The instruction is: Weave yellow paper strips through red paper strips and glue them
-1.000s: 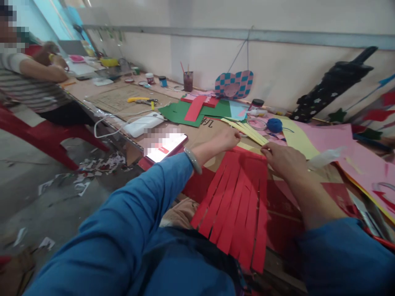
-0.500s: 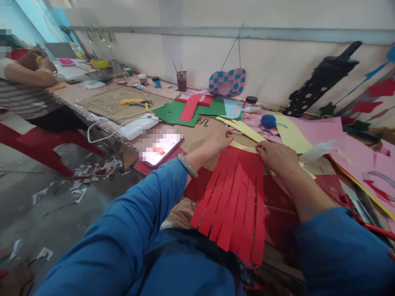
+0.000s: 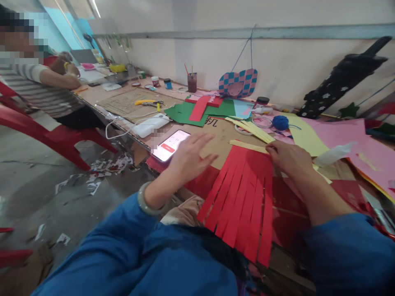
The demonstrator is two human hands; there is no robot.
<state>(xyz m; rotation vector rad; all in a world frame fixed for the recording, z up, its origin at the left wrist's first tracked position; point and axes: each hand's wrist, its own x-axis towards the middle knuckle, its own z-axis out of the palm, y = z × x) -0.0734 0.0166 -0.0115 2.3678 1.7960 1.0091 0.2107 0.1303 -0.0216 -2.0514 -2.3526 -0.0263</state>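
Observation:
A red paper sheet (image 3: pixel 243 193) cut into long strips hangs over the table's near edge. Along its top lies a narrow yellow paper strip (image 3: pixel 247 144). My right hand (image 3: pixel 288 158) pinches the right end of that strip at the sheet's top corner. To the left, my left hand (image 3: pixel 191 158) is off the paper, fingers stretched out and holding nothing. It partly covers the lit phone (image 3: pixel 168 149). More yellow strips (image 3: pixel 254 130) lie just behind the red sheet, their right ends close to my right fingers.
Green paper pieces (image 3: pixel 187 114), a white power strip (image 3: pixel 152 125) and yellow-handled pliers (image 3: pixel 148 102) lie further back. Blue yarn (image 3: pixel 280 122) and a glue bottle (image 3: pixel 335 154) are on the right. A person (image 3: pixel 46 78) sits at the table's far left; paper scraps (image 3: pixel 111 162) litter the floor.
My left hand has let go of the yellow strip's left end and moved left toward the phone, its fingers opening. My right hand stays at the right end. The view has swung slightly left.

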